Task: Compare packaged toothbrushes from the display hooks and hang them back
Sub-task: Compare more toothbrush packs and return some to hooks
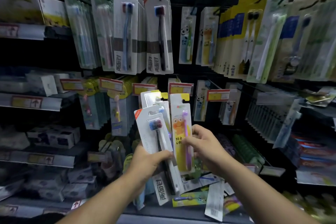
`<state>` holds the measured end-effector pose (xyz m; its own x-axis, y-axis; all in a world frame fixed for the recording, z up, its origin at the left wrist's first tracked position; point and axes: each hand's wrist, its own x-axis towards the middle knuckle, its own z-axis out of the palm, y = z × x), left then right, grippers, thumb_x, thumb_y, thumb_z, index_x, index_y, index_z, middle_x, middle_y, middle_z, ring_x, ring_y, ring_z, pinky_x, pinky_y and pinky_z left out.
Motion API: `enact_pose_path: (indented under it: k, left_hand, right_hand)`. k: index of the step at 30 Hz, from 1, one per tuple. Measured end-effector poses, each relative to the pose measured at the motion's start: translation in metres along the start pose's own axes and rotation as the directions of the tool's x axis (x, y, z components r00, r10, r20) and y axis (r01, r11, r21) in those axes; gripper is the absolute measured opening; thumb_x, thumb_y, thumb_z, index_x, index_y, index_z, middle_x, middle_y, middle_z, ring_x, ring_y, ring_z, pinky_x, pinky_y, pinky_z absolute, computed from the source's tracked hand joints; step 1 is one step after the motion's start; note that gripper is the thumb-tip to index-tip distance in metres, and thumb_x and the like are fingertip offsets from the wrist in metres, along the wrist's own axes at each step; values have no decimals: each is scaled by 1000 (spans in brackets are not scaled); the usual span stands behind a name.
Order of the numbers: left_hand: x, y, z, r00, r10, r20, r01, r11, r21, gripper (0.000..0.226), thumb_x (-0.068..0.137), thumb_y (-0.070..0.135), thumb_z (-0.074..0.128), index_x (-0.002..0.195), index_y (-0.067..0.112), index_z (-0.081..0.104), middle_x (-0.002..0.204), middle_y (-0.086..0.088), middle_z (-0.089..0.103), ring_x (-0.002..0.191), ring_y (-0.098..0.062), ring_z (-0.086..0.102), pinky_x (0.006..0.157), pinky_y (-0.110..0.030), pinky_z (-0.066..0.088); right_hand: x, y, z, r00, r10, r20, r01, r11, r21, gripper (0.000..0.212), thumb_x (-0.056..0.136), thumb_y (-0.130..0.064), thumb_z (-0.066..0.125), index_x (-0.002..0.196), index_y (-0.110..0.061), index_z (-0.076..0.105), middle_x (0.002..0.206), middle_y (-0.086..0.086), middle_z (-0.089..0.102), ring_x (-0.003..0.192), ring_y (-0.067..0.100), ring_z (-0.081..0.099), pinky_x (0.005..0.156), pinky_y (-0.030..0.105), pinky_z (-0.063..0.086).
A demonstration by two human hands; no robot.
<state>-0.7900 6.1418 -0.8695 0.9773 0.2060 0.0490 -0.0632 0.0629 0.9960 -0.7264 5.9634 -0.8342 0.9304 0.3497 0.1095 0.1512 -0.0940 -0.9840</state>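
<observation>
My left hand grips a white pack with a black-handled toothbrush, its bristles blue and red, held upright and tilted a little left. Another pack shows behind it in the same hand. My right hand pinches the right edge of a children's pack, white and yellow with an orange cartoon frog and a purple toothbrush. Both packs stand side by side in front of the lower row of display hooks.
Rows of hanging toothbrush packs fill the wall: white packs above centre, panda packs to the right, yellow packs further right. Price tags sit on the hook ends. Shelves with boxes line the left. Loose packs lie low at centre.
</observation>
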Motion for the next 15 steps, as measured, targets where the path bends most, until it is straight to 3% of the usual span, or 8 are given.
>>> enact_pose_path:
  k: [3,8,13,15]
  left_hand:
    - [4,-4,-5,1000,-16,-9,16,1000,24,49,67,1,85,114,10,73,101,-10,81,96,-28,78,75,-32,62]
    - [20,-16,-17,999,6,-54,-2,997,78,53,73,-8,82,118,16,67,100,-3,81,94,-21,78,77,-36,63]
    - [36,-31,-25,994,68,-90,-52,984,168,59,70,-6,86,114,26,64,97,13,79,92,-8,76,71,-19,58]
    - [43,-39,-28,993,80,-88,-59,975,214,61,68,-3,88,115,26,63,97,14,78,91,-5,75,73,-19,59]
  right_hand:
    - [9,9,-2,999,39,-5,-39,999,35,35,65,-23,74,92,-5,61,82,14,58,78,27,50,70,45,41]
    - [25,33,-8,1000,28,-13,-30,989,-142,7,81,-2,66,87,-6,64,74,2,59,71,15,54,73,33,45]
    - [53,55,-15,990,-2,-141,-26,981,-194,12,90,-3,65,91,-14,69,71,-6,67,69,11,63,65,23,49]
    - [64,59,-15,982,-40,-183,-1,975,-222,19,92,-5,66,95,-22,71,83,-8,75,77,11,71,69,25,54]
